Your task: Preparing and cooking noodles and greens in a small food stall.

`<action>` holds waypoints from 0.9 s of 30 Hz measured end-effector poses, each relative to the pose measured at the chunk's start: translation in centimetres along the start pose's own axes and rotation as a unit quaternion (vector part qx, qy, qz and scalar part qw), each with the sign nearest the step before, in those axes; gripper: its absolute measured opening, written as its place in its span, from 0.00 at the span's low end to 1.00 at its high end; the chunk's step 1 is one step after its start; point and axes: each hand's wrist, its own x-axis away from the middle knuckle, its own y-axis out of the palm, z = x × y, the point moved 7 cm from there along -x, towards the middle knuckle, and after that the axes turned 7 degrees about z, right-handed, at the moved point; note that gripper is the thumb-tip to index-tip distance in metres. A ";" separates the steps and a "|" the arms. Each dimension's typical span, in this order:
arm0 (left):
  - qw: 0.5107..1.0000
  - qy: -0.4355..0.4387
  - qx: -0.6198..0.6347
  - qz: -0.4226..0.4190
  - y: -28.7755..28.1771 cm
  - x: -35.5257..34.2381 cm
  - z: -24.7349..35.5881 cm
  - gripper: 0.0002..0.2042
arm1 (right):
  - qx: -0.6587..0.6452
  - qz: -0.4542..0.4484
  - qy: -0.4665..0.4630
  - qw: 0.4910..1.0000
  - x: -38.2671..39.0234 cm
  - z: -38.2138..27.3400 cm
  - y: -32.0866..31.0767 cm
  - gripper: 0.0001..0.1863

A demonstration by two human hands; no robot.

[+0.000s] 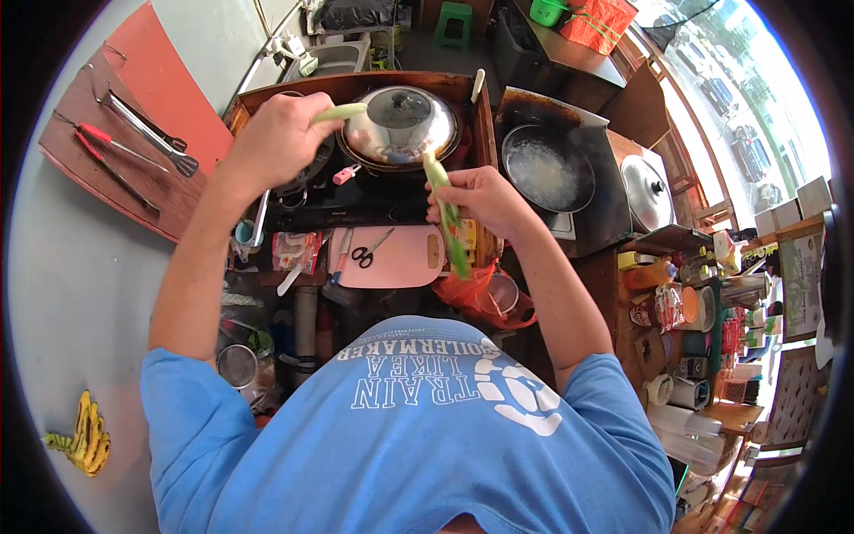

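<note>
Vegetable stalk [447, 218], long and pale green, possibly a leek: I log it clamped in my right hand [480, 200], long axis running down toward the pink cutting board [400, 258]. My left hand [280, 138] is closed on a peeled strip [341, 111], drawn up-left, above the lidded wok [400, 125]. Scissors [366, 254] lie on the board.
</note>
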 end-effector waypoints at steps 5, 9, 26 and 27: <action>0.971 -0.139 0.196 0.003 7.2 3.5 3.1 0.13 | -0.227 0.064 -0.067 0.969 -2.9 1.4 2.5 0.13; 0.947 -0.210 0.244 0.004 11.4 5.5 0.9 0.10 | -0.288 0.052 -0.115 0.949 -3.9 1.9 3.7 0.11; 0.979 -0.155 0.114 -0.060 11.0 6.4 -3.6 0.07 | -0.014 0.138 -0.009 0.990 -2.8 8.3 -0.7 0.13; 0.965 -0.186 0.178 -0.047 11.4 6.8 -4.4 0.09 | -0.171 0.106 0.000 0.980 -2.6 8.6 -0.4 0.15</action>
